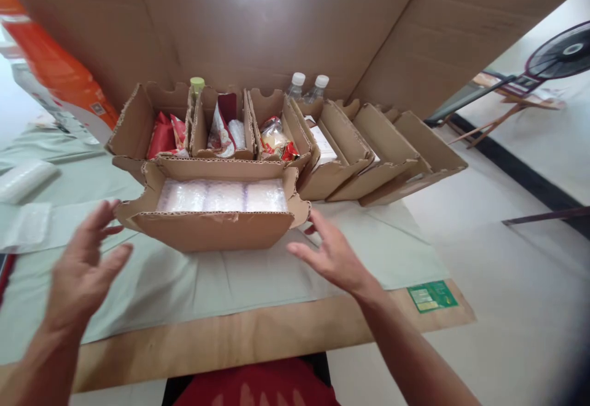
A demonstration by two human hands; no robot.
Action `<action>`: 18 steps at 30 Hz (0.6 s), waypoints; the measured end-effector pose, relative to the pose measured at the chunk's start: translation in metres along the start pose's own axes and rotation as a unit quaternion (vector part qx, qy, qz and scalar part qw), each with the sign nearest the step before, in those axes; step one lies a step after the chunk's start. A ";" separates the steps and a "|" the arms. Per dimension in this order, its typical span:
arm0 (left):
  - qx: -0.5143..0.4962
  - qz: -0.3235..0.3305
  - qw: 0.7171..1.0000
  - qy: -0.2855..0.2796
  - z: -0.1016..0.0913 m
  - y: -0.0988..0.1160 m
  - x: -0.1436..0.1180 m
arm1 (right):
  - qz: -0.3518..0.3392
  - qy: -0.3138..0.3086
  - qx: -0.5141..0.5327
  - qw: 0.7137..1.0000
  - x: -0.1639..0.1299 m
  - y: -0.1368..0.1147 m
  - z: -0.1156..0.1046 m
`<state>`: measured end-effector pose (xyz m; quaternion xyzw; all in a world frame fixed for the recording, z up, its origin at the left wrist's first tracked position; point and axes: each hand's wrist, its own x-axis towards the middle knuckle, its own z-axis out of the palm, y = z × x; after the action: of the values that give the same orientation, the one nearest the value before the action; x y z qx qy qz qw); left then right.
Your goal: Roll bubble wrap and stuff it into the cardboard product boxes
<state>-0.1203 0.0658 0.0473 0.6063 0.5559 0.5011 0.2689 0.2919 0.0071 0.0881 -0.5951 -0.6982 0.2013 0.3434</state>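
Note:
A cardboard box (230, 232) lies lengthwise at the front, holding bubble-wrapped white packs (224, 196) in a row. By its left end is my left hand (87, 258), thumb and fingers spread. Around the right end curves my right hand (334, 255), its thumb held apart from the fingers. Both hands are open, with fingertips close to the box's end flaps; whether they touch it I cannot tell. Behind stands a row of open cardboard bins. They hold a red packet (162, 137), a patterned pouch (221, 134), a clear food packet (275, 139) and a white carton (321, 143).
Tall cardboard panels (276, 25) rise behind the bins, with capped bottles (317, 88) between. At left are an orange-and-white bag (59, 62) and a bubble-wrap roll (26, 180). A green packet (432, 296) lies at the table's right corner; a fan (565, 53) stands beyond.

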 end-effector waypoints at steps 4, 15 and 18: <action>-0.106 -0.039 0.992 -0.062 0.053 -0.011 0.003 | -0.011 0.023 0.054 0.998 0.011 -0.001 0.053; -0.055 -0.005 0.998 0.039 0.040 0.047 -0.050 | -0.056 0.073 0.058 0.994 -0.001 -0.055 0.049; -0.116 0.075 0.990 0.038 0.058 0.085 -0.027 | -0.073 0.110 0.078 0.988 0.008 -0.061 0.018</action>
<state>-0.0304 0.0337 0.0940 0.5915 0.4565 0.6036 0.2780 0.2357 0.0042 0.1196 -0.5323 -0.6798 0.1626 0.4776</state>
